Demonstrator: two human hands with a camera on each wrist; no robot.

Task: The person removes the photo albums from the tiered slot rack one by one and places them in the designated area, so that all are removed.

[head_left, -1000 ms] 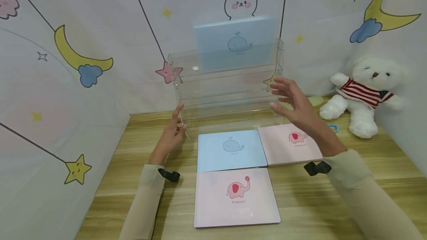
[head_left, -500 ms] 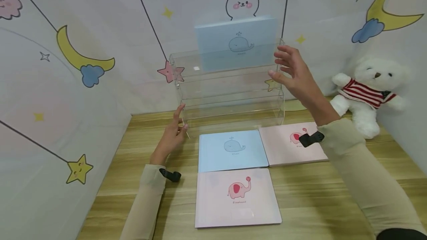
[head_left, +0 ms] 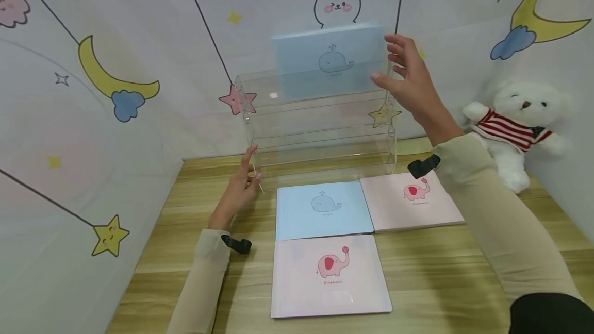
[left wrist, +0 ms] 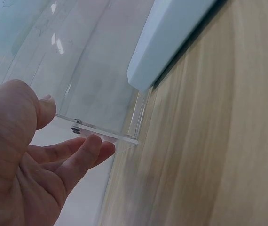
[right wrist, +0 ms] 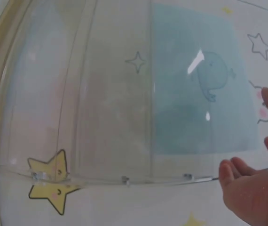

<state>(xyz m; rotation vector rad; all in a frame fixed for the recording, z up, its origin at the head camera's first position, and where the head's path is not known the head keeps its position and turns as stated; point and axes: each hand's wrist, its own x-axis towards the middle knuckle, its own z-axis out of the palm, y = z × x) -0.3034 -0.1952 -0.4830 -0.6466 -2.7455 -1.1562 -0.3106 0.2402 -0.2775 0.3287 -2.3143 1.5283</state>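
Observation:
A clear acrylic rack (head_left: 320, 140) with several tiers stands against the back wall. In its top tier leans a blue whale book (head_left: 297, 58). My left hand (head_left: 236, 189) holds the rack's lower left side; the left wrist view has the thumb and fingers (left wrist: 84, 157) about the edge of the clear panel (left wrist: 108, 133). Beside the top right end of the rack, my right hand (head_left: 410, 84) is raised with spread fingers and nothing in them. From the right wrist view, its fingertips (right wrist: 225, 172) are right at the rack's side edge, close to the blue book.
Another blue whale book (head_left: 297, 220) lies flat before the rack. A pink elephant book (head_left: 385, 205) lies to its right, and a second pink one (head_left: 301, 293) in front. A white teddy bear (head_left: 508, 164) sits at the right, near a pale green object (head_left: 413, 146).
My right hand has risen along the rack's right side, from the middle tiers to the top tier. My left hand stays at the lower left side, and the books have not moved.

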